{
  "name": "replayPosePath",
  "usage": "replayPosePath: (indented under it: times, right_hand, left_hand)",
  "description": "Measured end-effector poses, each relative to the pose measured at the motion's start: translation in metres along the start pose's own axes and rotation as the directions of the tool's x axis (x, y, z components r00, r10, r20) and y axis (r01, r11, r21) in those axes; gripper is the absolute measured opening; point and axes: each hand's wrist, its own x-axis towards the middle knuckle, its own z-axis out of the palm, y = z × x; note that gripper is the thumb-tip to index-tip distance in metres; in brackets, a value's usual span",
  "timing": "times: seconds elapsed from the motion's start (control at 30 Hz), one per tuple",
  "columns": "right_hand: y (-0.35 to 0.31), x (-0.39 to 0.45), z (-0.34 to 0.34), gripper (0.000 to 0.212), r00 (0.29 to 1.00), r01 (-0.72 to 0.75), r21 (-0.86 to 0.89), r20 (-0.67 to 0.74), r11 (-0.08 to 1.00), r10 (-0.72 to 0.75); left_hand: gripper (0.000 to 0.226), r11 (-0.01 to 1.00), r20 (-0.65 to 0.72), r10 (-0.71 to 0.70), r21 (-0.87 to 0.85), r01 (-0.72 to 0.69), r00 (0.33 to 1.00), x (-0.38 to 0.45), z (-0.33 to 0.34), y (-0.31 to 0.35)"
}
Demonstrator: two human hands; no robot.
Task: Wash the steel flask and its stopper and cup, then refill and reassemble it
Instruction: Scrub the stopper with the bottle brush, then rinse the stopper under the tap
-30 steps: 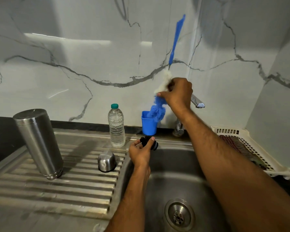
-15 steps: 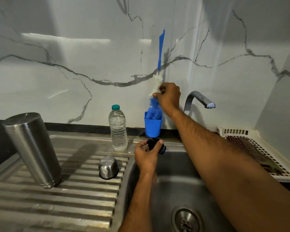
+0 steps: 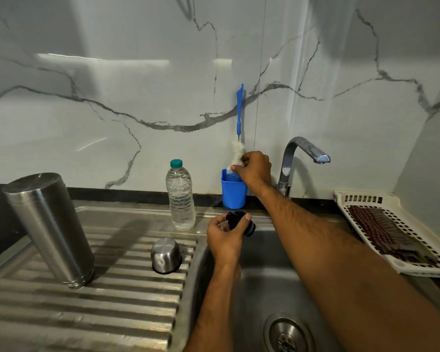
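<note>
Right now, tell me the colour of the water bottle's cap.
Teal green, seen in the head view on the water bottle's cap.

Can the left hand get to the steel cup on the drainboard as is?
Probably yes, but not freely: the steel cup sits inverted just left of the left hand with nothing between, yet that hand grips the black stopper.

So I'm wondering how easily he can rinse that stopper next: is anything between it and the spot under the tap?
Nothing visible blocks it. The left hand holds the stopper at the sink's back edge; the tap spout is to its right, above the basin. Only his own right forearm crosses that gap.
</note>
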Motion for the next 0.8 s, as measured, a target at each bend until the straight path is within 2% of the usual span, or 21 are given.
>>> replayPosePath:
  times: [0.47, 0.67, 0.8]
  right_hand:
    - [0.011, -0.007, -0.025, 0.036, 0.997, -0.017, 0.015, -0.078, 1.000, 0.018]
    - [0.051, -0.044, -0.059, 0.010, 0.987, 0.034, 0.068, -0.159, 0.997, -0.023]
    - [0.088, -0.059, -0.091, 0.011, 0.984, -0.067, 0.110, -0.160, 0.992, 0.084]
  left_hand:
    - [0.050, 0.998, -0.001, 0.022, 0.057, -0.022, 1.000, -0.004, 0.001, 0.003]
    - [0.055, 0.988, 0.039, 0.044, 0.146, -0.049, 0.998, -0.014, 0.002, 0.005]
    - [0.054, 0.966, 0.102, 0.013, 0.255, -0.038, 0.995, -0.030, 0.016, -0.001]
